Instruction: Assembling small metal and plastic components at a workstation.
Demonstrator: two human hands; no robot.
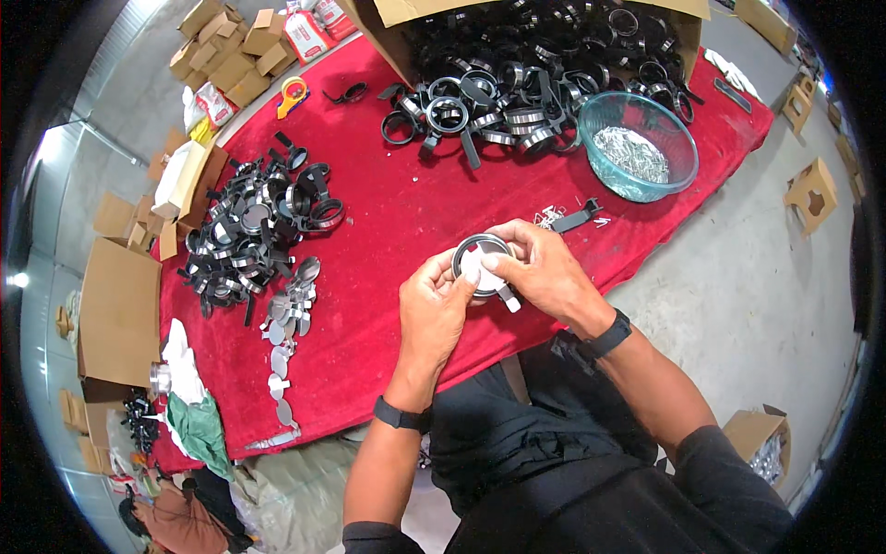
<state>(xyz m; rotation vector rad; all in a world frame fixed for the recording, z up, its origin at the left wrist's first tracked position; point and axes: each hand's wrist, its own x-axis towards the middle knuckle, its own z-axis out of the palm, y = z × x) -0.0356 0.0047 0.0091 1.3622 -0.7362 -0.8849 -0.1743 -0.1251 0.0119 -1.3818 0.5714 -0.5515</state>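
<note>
Head view. Both hands met above the near edge of the red cloth-covered table (388, 231). The left hand (432, 309) and right hand (544, 272) together held a black round ring frame (480, 251) with a white disc (472, 268) seated in it; the fingers of both hands were closed on its rim, the thumbs pressing on the disc. The frame sat just above the cloth, near the table's front edge.

A bare stretch of cloth lay between the hands and the surrounding stock. To the left lay a heap of black frames (249, 231) and a row of silver discs (291, 314). Farther back, a cardboard box (397, 32) spilled more frames (498, 102), beside a teal glass bowl (678, 152) of small metal clips (632, 152). A single black strap piece (577, 218) lay just beyond the right hand.
</note>
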